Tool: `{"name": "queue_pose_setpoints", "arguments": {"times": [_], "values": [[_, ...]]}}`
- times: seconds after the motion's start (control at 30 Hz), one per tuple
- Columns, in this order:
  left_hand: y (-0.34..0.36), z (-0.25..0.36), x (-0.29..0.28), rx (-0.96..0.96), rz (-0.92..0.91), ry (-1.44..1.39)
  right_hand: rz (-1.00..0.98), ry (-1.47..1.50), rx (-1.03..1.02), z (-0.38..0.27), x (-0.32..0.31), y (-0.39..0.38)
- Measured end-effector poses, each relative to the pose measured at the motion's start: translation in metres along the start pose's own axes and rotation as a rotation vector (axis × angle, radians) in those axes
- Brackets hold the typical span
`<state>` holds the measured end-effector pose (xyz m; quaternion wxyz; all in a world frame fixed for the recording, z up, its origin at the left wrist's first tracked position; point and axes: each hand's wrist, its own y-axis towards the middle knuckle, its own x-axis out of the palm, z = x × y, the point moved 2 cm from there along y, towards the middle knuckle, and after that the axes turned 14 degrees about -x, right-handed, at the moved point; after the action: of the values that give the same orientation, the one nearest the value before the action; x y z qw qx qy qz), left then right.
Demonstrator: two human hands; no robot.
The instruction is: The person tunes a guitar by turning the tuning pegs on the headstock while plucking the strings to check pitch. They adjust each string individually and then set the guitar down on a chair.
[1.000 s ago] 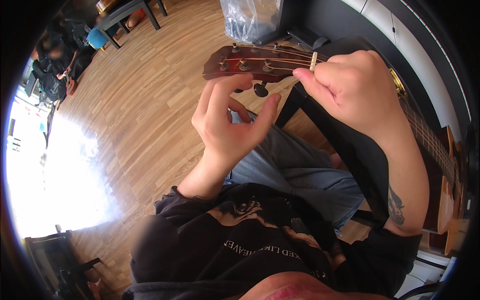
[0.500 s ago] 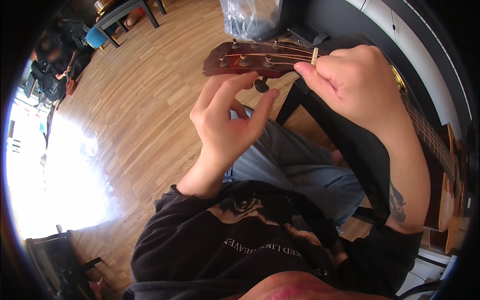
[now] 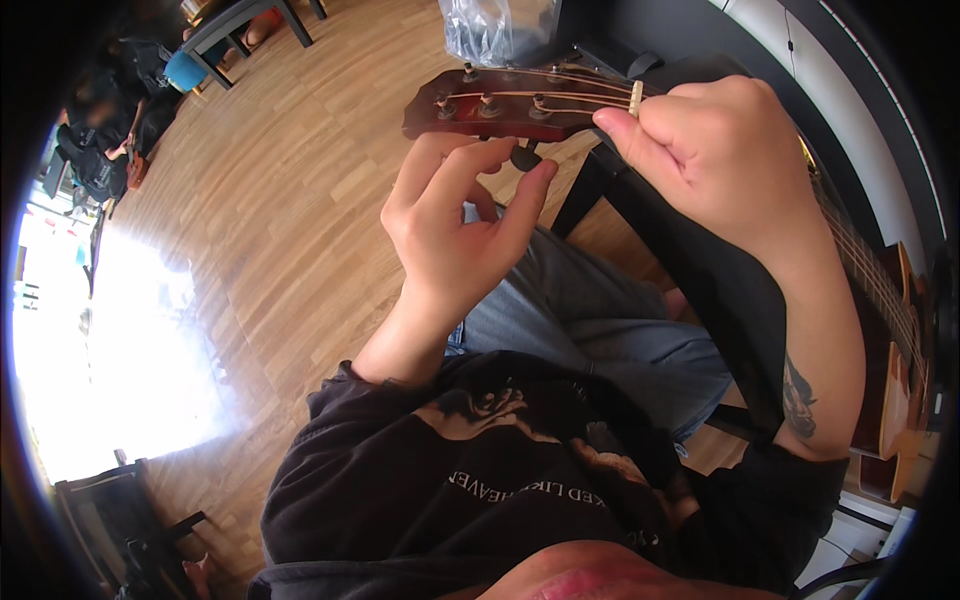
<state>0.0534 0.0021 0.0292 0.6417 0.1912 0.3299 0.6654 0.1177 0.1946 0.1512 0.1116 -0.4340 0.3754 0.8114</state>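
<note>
A reddish-brown guitar headstock [image 3: 422, 118] lies across the top middle, with several tuning posts and strings running to a pale nut [image 3: 636, 98]. Between thumb and index finger, my left hand [image 3: 450, 220] pinches a dark tuning key [image 3: 524, 158] on the headstock's near edge. Its other fingers curl below the headstock. My right hand [image 3: 715, 150] is closed in a fist beside the nut, thumb tip close to the strings. Whatever its fingers hold is hidden, and the hand covers the start of the neck.
A black support [image 3: 690, 240] slants under my right forearm, above my jeans. At the far right are a stringed fretboard [image 3: 860, 255] and brown guitar bodies [image 3: 893, 400]. A clear plastic bag [image 3: 495, 32] stands behind the headstock. A person [image 3: 100, 160] sits far left; a black chair [image 3: 110, 510] stands lower left.
My left thumb and index finger have closed on the tuning key, which has turned a little. The headstock has shifted slightly up in view. My right fist stays by the nut.
</note>
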Motion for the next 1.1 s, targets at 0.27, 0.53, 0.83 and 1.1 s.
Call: {"name": "queue_pose_setpoints", "arguments": {"times": [0.27,0.53,0.83,1.1], "values": [[0.004,0.009,-0.001,0.245,-0.14,0.157,-0.01,0.013,0.017,0.001,0.001,-0.001],[-0.003,-0.002,-0.002,-0.047,-0.042,-0.059,-0.014,0.01,0.02,0.001,0.001,-0.001],[-0.001,0.004,0.005,0.256,-0.098,-0.076,-0.084,-0.002,0.124,0.0,-0.004,0.003],[0.001,0.002,0.0,0.091,0.029,-0.032,-0.075,0.027,0.181,-0.004,-0.005,0.011]]}}
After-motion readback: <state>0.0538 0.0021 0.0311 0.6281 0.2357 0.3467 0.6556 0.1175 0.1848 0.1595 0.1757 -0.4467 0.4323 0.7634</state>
